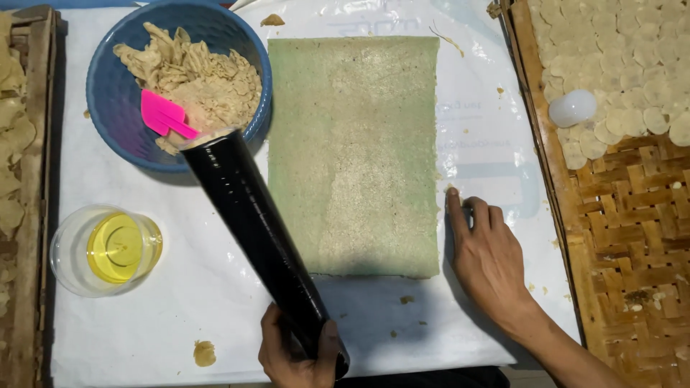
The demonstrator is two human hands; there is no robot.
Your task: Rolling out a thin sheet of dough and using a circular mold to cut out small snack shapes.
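Beside the grainy green rectangular sheet (pixel 353 154), right hand (pixel 489 255) lies flat, fingers released; left hand (pixel 295 352) grasps a glossy black cylinder (pixel 255 230).

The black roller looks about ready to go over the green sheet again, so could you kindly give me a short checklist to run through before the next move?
1. Left hand has a firm grip on the black roller: ok, fingers wrap its near end.
2. Right hand is off the green dough sheet: ok, it lies flat on the white plastic sheet, fingertip beside the sheet's right edge.
3. Roller is on the dough: not ok, it lies tilted with its far end at the blue bowl.
4. Pink spatula is out of the way: ok, inside the bowl.
5. Glass of yellow oil stands apart from the roller: ok.
6. Dough evenly thick: cannot tell.
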